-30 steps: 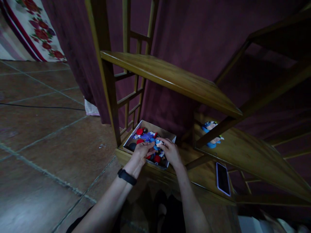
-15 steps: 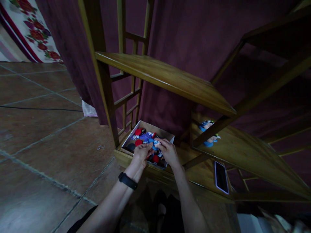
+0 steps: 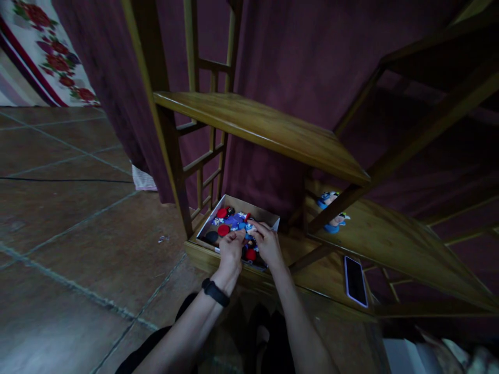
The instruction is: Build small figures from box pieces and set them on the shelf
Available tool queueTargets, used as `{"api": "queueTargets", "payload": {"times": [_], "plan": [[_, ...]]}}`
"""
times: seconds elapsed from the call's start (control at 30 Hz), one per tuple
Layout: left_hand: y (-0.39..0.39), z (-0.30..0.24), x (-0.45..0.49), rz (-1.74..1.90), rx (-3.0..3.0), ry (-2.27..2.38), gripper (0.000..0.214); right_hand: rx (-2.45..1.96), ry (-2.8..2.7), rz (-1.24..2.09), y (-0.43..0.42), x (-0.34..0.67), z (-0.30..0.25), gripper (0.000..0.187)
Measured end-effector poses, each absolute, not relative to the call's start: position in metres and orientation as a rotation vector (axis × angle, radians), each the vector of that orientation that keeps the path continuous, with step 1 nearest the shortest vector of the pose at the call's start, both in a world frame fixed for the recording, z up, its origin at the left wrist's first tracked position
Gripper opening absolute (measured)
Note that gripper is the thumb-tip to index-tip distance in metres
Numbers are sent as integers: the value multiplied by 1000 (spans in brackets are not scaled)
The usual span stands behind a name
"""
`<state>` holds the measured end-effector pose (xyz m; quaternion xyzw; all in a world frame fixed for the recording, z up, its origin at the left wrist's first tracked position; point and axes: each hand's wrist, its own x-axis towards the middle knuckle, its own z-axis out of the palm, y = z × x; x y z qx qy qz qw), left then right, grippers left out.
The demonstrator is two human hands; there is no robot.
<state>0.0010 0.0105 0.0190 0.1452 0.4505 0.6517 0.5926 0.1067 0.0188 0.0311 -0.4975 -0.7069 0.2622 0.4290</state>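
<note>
An open cardboard box [image 3: 259,209] stands on the low wooden shelf, holding several small painted figurines with red, blue, purple and black parts. Over its front half, my left hand [image 3: 231,250] and my right hand [image 3: 265,243] meet at a small blue and white figurine [image 3: 250,228]. My right fingers close round its far side, while my left thumb and fingers pinch its near, blue edge. Part of the figurine is hidden by my fingers. Just left of my left hand lie a red round piece [image 3: 223,230] and a black round piece [image 3: 211,237].
Two blue and white figurines [image 3: 334,223] stand on a raised shelf [image 3: 384,244] to the right. A phone [image 3: 355,281] lies on the lower shelf. Above the box juts a wooden shelf board [image 3: 265,127]. Left is tiled floor [image 3: 78,228] with a dark cable.
My hands stay together over the box and have lowered slightly. The left forearm has shifted a little to the right. The camera view has tilted slightly.
</note>
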Motion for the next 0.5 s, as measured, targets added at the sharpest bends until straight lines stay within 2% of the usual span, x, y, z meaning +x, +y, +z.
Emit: {"api": "queueTargets", "payload": {"times": [0.17,0.33,0.5], "plan": [[18,25,-8,1292,405,996,25,-1229,-1676,713,21,112,32,36],[29,22,-16,1106,323,885,8,-1177,-1509,858,24,114,30,34],[33,17,-21,1089,258,817,14,-1116,-1557,683,24,110,32,23]]}}
